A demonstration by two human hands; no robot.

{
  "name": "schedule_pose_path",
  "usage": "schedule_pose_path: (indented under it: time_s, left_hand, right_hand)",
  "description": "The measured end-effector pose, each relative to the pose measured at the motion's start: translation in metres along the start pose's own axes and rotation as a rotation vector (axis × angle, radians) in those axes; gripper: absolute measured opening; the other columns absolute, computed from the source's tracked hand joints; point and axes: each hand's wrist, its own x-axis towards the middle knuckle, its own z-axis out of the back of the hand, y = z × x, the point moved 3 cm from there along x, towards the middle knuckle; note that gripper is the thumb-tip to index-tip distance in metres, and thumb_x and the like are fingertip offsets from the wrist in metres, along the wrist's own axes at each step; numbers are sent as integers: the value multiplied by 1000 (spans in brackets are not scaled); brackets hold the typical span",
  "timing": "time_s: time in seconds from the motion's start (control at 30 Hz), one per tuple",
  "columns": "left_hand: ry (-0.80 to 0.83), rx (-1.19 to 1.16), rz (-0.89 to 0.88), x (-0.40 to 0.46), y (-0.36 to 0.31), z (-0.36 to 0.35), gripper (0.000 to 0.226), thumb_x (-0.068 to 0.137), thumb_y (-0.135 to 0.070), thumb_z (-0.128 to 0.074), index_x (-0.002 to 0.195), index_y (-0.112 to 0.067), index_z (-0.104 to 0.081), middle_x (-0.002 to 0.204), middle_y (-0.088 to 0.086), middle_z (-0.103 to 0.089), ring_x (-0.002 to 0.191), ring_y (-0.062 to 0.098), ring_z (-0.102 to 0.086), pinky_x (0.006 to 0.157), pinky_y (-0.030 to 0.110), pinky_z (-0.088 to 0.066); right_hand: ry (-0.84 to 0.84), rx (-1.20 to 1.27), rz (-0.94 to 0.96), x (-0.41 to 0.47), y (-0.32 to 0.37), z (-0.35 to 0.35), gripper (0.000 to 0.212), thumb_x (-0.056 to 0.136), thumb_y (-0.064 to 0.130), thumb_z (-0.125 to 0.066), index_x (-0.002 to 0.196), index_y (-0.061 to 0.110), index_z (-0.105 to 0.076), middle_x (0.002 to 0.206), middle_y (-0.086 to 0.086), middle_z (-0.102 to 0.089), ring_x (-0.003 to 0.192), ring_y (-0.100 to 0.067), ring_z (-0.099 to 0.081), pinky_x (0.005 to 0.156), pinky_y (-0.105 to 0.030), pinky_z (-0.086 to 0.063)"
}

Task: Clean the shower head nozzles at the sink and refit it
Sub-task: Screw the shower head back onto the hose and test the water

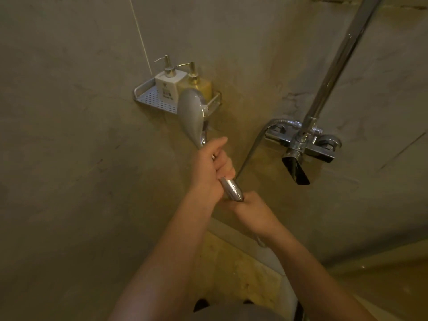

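A silver hand-held shower head (191, 111) points up and away from me, its rounded back toward the camera and its nozzle face hidden. My left hand (212, 169) is wrapped around its handle. Just below, my right hand (249, 206) is closed around the chrome hose nut (232, 188) at the handle's base. The grey hose (252, 148) curves from there up to the wall mixer (301, 141); another stretch of it shows under my right wrist.
A perforated metal corner shelf (157, 100) on the wall holds a white pump bottle (168, 83) and a gold pump bottle (198, 83), right behind the shower head. A chrome riser pipe (335, 63) climbs from the mixer, whose spout (295, 169) juts out.
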Motion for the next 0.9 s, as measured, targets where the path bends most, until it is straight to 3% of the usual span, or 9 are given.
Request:
schedule_pose_path:
  time_s: [0.17, 0.27, 0.33, 0.43, 0.57, 0.67, 0.77, 0.83, 0.9]
  left_hand:
    - [642, -305, 172, 0, -4, 2, 42, 96, -13, -53, 55, -17, -48, 36, -8, -26, 27, 11, -24, 34, 21, -25]
    - [724, -395, 150, -11, -3, 5, 33, 96, -9, -51, 67, -17, -40, 37, -10, -27, 26, 5, -23, 33, 17, -24]
    - [755, -375, 158, -9, -6, 4, 26, 94, -9, -56, 74, -14, -41, 38, -8, -32, 26, 6, -30, 33, 19, -31]
    - [568, -239, 227, -7, -5, -1, 29, 91, -31, -68, 87, -11, -48, 50, -1, -45, 41, 13, -47, 46, 27, -45]
    - [-32, 316, -30, -6, -7, 12, 34, 80, -44, -82, 87, -19, -60, 67, -2, -59, 58, 12, -58, 65, 30, -52]
    - [-100, 460, -99, -15, 2, 9, 30, 81, -38, -80, 94, -19, -61, 76, -3, -60, 68, 12, -59, 71, 33, -52]
    - [-217, 423, -218, -28, 8, 3, 24, 90, -22, -75, 84, -19, -52, 67, -3, -49, 57, 10, -50, 56, 28, -47]
    - [-259, 335, -243, -29, 7, 3, 34, 90, -18, -73, 71, -18, -45, 52, -3, -40, 44, 12, -40, 46, 26, -38]
    - [-273, 178, -152, -27, 5, 5, 45, 91, -17, -71, 63, -22, -37, 45, -5, -28, 38, 12, -28, 43, 25, -27]
  right_hand:
    - [619, 309, -218, -9, 2, -11, 50, 87, 30, -64, 48, 28, -32, 42, 8, -25, 32, -5, -18, 36, -20, -7]
    - [1002, 511, -278, -15, 3, -26, 49, 77, 36, -74, 41, 27, -41, 37, 13, -24, 29, -3, -14, 28, -14, -10]
    - [1112, 597, -283, -17, 4, -32, 47, 74, 37, -77, 42, 25, -45, 39, 10, -21, 30, -4, -14, 27, -11, -13]
    - [879, 540, -249, -12, 2, -35, 47, 78, 27, -67, 43, 25, -37, 38, 9, -26, 27, -3, -23, 29, -14, -23]
    - [155, 202, -34, -2, -7, -32, 40, 77, 19, -62, 42, 9, -45, 38, -8, -38, 32, -21, -37, 43, -32, -39]
    - [-225, -93, 28, 4, -18, -28, 42, 77, 26, -65, 45, 5, -48, 40, -5, -42, 41, -20, -44, 46, -45, -44]
    - [-306, -285, 141, 5, -19, -24, 35, 65, 35, -59, 43, 13, -44, 39, 1, -31, 49, -20, -35, 48, -39, -32]
    - [-265, -228, 202, 2, -14, -23, 26, 66, 26, -62, 43, 23, -51, 36, 4, -29, 46, -14, -31, 45, -32, -26]
    - [-183, -101, 206, -1, -8, -22, 42, 72, 8, -67, 40, 17, -42, 38, 8, -26, 45, -5, -23, 43, -29, -20]
